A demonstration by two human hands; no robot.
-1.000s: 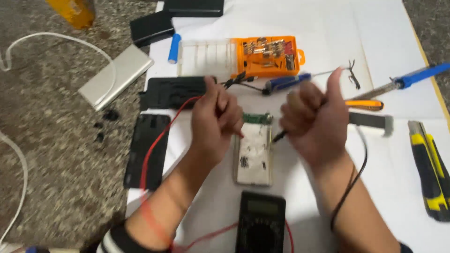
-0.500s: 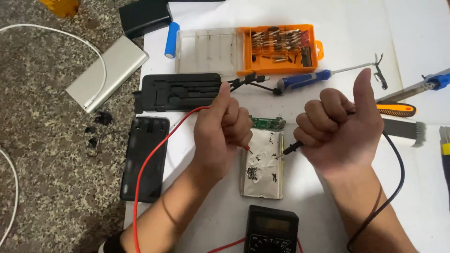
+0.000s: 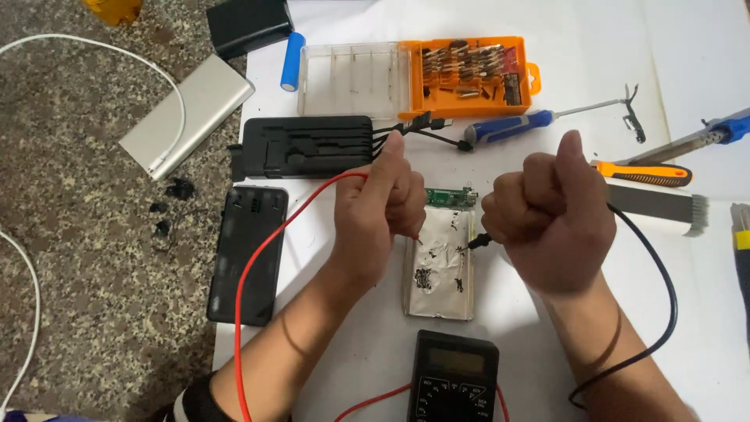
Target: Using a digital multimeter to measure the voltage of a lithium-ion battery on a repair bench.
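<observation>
Both hands are probing the silver battery pouch (image 3: 439, 266). The left hand (image 3: 383, 207) has its fingers closed on the red probe (image 3: 416, 237), and the right hand (image 3: 551, 223) is fisted on the black probe (image 3: 478, 243). Next, both tips need firm contact on the terminals.

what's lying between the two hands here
In the head view, a silver battery pouch with a small green circuit board at its top lies between the left hand and right hand.

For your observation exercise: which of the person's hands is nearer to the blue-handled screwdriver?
Right. The right hand sits just below the blue-handled screwdriver, thumb tip close to its handle. The left hand is farther off, down and to its left.
</observation>
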